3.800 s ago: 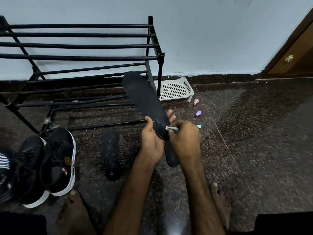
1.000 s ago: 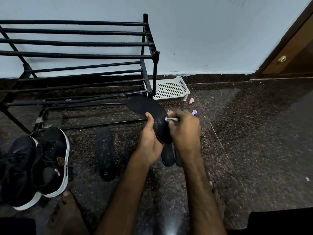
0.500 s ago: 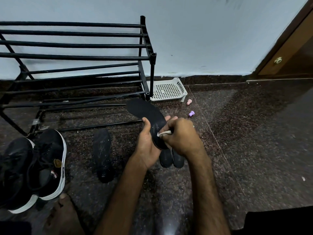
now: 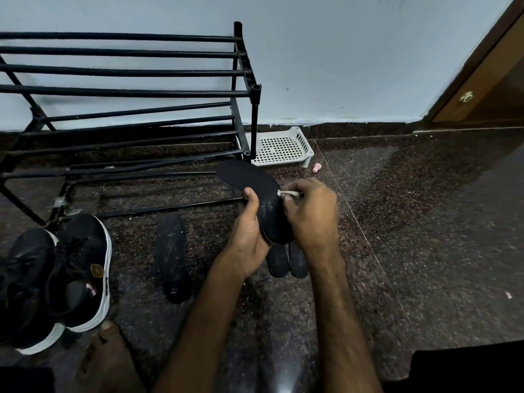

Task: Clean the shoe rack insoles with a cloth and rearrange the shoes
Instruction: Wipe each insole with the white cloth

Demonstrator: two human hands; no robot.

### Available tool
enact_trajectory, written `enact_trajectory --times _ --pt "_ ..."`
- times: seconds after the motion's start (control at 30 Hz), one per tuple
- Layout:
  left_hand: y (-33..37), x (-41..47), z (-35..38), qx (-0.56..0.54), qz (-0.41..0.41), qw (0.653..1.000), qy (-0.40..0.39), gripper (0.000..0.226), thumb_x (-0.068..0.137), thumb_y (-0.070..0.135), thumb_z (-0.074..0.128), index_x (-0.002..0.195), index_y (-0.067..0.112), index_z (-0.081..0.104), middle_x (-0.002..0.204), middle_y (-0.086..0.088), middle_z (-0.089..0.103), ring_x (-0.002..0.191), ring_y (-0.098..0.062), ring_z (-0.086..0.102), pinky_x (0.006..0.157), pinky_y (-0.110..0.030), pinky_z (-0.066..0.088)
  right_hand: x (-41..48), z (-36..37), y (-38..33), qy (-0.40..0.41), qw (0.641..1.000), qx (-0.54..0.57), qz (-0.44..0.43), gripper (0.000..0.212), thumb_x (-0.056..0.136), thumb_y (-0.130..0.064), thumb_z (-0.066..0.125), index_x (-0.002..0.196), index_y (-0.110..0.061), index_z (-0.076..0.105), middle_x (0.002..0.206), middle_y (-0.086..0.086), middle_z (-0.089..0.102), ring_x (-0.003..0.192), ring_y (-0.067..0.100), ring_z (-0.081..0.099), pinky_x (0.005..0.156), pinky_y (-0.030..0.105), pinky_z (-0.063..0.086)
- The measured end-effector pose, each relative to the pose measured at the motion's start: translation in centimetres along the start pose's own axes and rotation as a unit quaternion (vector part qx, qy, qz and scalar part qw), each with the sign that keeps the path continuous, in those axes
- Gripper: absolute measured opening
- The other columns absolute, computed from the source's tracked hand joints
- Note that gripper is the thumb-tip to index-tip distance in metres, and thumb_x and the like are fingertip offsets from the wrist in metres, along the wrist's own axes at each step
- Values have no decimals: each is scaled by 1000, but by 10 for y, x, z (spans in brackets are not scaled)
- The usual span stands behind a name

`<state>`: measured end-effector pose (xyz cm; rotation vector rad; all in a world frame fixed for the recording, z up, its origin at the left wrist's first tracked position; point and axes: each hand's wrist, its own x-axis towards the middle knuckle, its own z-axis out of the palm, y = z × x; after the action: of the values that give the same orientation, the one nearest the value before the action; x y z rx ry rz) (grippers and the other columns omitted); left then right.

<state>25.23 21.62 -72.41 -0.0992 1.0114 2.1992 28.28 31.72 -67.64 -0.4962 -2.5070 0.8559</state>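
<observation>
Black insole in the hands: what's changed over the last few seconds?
The flat black insole has tipped down: its toe, earlier raised across the black metal shoe rack, now sits low by the rack's foot. Left hand still grips it; right hand still pinches the small white cloth against it. Black sneakers unmoved.

A black insole [image 4: 255, 191] is held by its lower half in the left hand [image 4: 249, 236], its rounded toe end tilting up and away from the grip toward the black metal shoe rack [image 4: 136, 92]. A small pale cloth [image 4: 287, 193], pinched in the right hand [image 4: 312, 214], touches the insole's scuffed face just above the grip. Two dark insoles [image 4: 279, 260] lie side by side on the floor just beneath the grip. A fourth insole [image 4: 171, 256] lies well to its left. Black white-soled shoes [image 4: 82, 268] stand farther left.
</observation>
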Motion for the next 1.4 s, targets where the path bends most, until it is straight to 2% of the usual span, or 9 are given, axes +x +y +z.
enact_trajectory --times 0.17,0.33,0.53,0.67,0.87,1.03,1.2,1.33,1.4 --pt "3 1 -4 -4 0 1000 22 81 97 65 14 121 5 63 119 -10 70 109 -17 68 93 -32 50 -6 -1 4 -186 982 9 5 8 76 -14 74 80 -21 76 81 -5 73 77 12 68 78 35 58" --pt "0 2 0 18 2 1000 1 76 98 62 14 113 8 65 107 -8 74 100 -15 71 82 -27 57 -6 3 -7 -5 999 36 13 11 79 -10 70 86 -17 75 90 -3 70 82 14 67 81 35 56" --pt "-1 1 -5 -14 -11 1000 14 79 97 65 15 132 7 56 121 -9 70 112 -18 66 98 -33 50 -8 0 -3 -194 980 37 25 5 75 -21 77 80 -20 78 76 -6 74 71 7 69 72 34 59" --pt "-6 3 -4 2 -3 1000 2 75 99 61 16 122 6 61 113 -11 72 106 -18 69 85 -29 57 -5 5 -2 -31 994 74 70 5 80 -20 75 85 -19 77 81 -6 74 73 8 69 74 32 59" --pt "-1 0 -9 -14 4 1000 6 83 97 65 17 134 0 53 131 -18 61 123 -25 59 105 -36 46 -8 3 0 -203 970 122 60 6 77 -20 78 82 -19 78 75 -5 75 71 5 70 72 33 60" --pt "-11 5 -7 5 6 1000 2 78 98 63 13 118 7 64 112 -11 72 108 -19 68 88 -30 56 -6 5 -2 -40 993 84 66 4 80 -21 75 84 -20 77 77 -7 73 70 6 69 69 25 58" --pt "2 1 -11 -50 21 998 -20 98 90 74 10 142 -1 44 143 -19 52 134 -27 49 112 -41 39 -8 -2 -4 -231 969 82 29 5 77 -20 80 82 -19 79 78 -5 74 74 6 69 75 31 58" --pt "-4 3 -6 -36 33 999 -12 79 98 62 14 129 5 60 128 -12 65 117 -19 64 92 -29 55 -8 3 -3 -34 997 43 50 4 80 -16 75 83 -19 75 84 -5 72 75 11 68 76 34 58" --pt "-8 4 -7 -37 28 999 -4 75 99 60 16 122 8 65 120 -11 70 112 -19 66 90 -29 56 -7 9 -6 -17 998 52 18 8 79 -14 72 83 -20 75 88 -6 71 79 13 68 79 36 57"
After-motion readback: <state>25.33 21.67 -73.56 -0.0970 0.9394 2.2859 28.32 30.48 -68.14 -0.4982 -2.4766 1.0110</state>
